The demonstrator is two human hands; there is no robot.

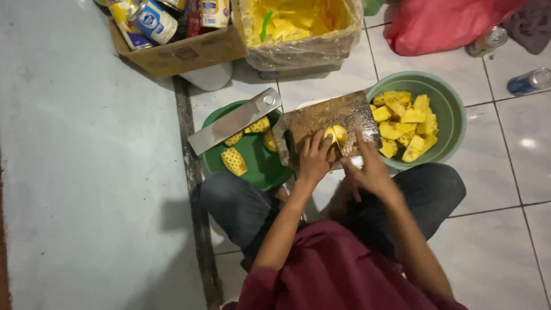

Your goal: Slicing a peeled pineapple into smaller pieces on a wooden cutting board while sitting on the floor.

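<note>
Left hand [314, 156] pressing pineapple piece [335, 134] on board [321, 117]; right hand [370, 169] gripping knife [344, 150]. Pale basin [450, 109] holding chunks [404, 123]; green bowl [258, 166] holding wedges, cleaver [235, 120] across rim. Open tiles rightward.

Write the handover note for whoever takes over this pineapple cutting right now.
Left hand pins a pineapple piece on the wooden cutting board. Right hand works at the same piece; its blade is blurred.
Done: cut chunks fill the pale green basin.
Left: a few peeled pieces wait in the dark green basin, with a cleaver resting across its rim.
</note>
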